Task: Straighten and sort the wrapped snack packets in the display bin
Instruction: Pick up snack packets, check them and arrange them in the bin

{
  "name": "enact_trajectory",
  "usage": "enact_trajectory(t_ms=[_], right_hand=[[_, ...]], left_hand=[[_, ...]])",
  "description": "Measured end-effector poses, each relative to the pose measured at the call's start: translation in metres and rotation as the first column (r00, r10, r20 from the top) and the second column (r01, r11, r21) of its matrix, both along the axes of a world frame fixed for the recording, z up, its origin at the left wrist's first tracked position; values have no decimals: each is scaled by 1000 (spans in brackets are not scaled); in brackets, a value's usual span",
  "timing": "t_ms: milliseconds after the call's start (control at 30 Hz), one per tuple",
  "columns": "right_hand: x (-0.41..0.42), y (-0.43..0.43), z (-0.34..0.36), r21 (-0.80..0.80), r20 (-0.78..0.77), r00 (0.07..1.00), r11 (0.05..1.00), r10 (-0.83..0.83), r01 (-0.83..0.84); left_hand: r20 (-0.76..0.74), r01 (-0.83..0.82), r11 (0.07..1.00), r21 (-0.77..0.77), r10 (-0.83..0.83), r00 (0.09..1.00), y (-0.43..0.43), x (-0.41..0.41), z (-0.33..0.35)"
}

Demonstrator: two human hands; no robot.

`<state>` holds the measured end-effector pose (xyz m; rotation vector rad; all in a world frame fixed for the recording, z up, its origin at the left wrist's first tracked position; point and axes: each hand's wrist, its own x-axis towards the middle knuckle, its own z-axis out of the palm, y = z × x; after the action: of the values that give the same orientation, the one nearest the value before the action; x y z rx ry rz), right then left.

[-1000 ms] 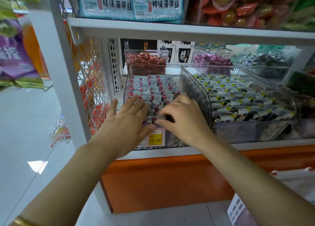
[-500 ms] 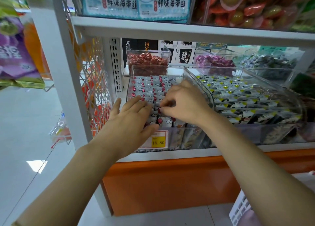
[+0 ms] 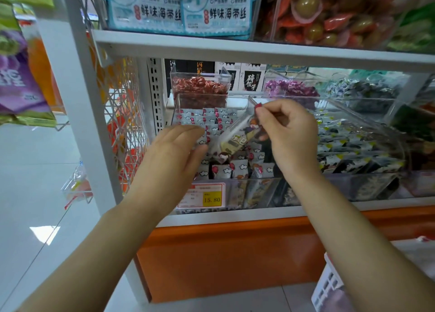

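right hand [image 3: 289,135] pinches long packet [image 3: 235,142] top; axis slants down-left | left hand [image 3: 171,156] fingers straight, over bin [image 3: 259,189]

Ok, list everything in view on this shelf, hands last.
cloud-print packets: many, white and red, in display bin
display bin: one, clear, lower shelf, left
long packet: one, tan and dark, held tilted above cloud-print packets
price tag: one, yellow, bin front
dark packets: many, black, white, yellow, neighbouring bin
red sweets: heap, rear tub
purple sweets: heap, rear tub
left hand: open, over cloud-print packets
right hand: fingers pinch long packet's upper end
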<state>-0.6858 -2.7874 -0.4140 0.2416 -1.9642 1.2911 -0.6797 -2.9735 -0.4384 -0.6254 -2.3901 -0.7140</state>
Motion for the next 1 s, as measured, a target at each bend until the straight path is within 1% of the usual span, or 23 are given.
enact_trajectory(t_ms=[67, 133, 233, 367, 433, 533, 600, 700, 767, 833, 933, 1000], right_hand=[[6, 3, -2, -156, 58, 998, 987, 34, -25], [11, 3, -6, -333, 120, 984, 939, 131, -84], [17, 3, -12, -552, 161, 946, 820, 283, -151], [23, 9, -14, -724, 186, 833, 646, 521, -242], [25, 11, -14, -763, 202, 781, 595, 591, -253], [26, 13, -15, -799, 211, 745, 551, 633, -241], [26, 14, -16, -819, 212, 740, 529, 638, -221], [25, 15, -16, -850, 195, 735, 486, 649, -204], [25, 15, -16, -869, 174, 736, 453, 654, -198], [25, 16, -16, -888, 153, 741, 420, 654, -187], [23, 17, -16, -909, 131, 758, 383, 639, -165], [22, 18, -17, -919, 121, 767, 363, 630, -154]], left_hand=[[87, 34, 994, 101, -43, 995, 4, 3, 0], [155, 63, 978, 200, -95, 983, 7, 5, -1], [230, 82, 926, 368, -176, 957, 10, 6, 0], [329, -1, 793, 610, -252, 910, 9, 5, 2], [372, -51, 718, 694, -297, 879, 7, 4, 3], [407, -125, 602, 788, -359, 840, 6, 2, 3], [407, -144, 578, 803, -356, 841, 6, 2, 3], [406, -135, 596, 791, -348, 845, 7, 1, 1], [407, -131, 584, 801, -371, 835, 7, 1, 1], [399, -114, 541, 833, -444, 802, 7, 2, 2], [356, -73, 443, 893, -598, 718, 7, 2, 5], [337, -67, 403, 913, -650, 681, 8, 2, 5]])
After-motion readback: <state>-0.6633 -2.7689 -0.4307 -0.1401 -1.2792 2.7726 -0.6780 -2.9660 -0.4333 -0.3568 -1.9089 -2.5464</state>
